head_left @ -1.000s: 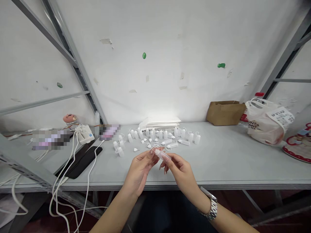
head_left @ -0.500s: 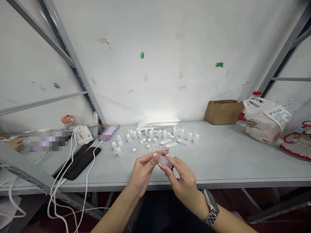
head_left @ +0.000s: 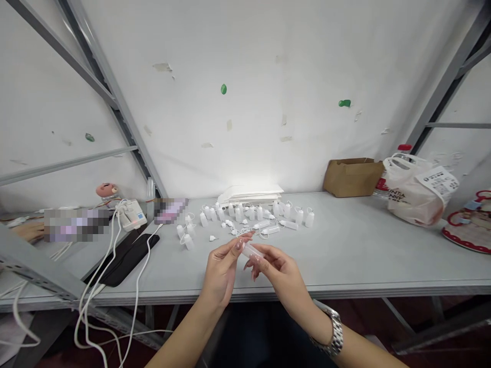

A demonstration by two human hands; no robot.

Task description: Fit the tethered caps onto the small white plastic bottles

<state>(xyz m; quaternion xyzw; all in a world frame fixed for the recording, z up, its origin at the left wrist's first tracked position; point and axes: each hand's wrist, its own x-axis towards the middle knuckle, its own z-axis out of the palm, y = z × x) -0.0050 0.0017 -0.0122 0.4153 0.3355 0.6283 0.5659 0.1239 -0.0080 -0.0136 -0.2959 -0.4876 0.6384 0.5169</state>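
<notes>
Above the front part of the desk, both of my hands hold one small translucent plastic squeeze bottle [head_left: 252,251], tilted on its side. My left hand [head_left: 222,266] pinches its upper left end, where the fingers hide the cap or neck. Around the body at the lower right, my right hand [head_left: 282,268] is closed, thumb on top and some fingers loosely curled. Beyond my hands lie loose bottles [head_left: 288,224] and small white caps [head_left: 213,238]. Several upright bottles [head_left: 203,220] with looped cap straps stand in a cluster farther back.
White flat sheets [head_left: 251,194] lie against the wall. To the right are a cardboard box [head_left: 351,179], a plastic bag [head_left: 414,194] and a red-trimmed item [head_left: 470,225]. Cables, a power strip [head_left: 132,214] and a black pouch [head_left: 130,260] occupy the left. Another person's hand [head_left: 28,231] shows far left.
My hands have shifted slightly left with the bottle, and my right hand has rotated around its body, thumb now on top. The other person's hand at far left has moved a little right.
</notes>
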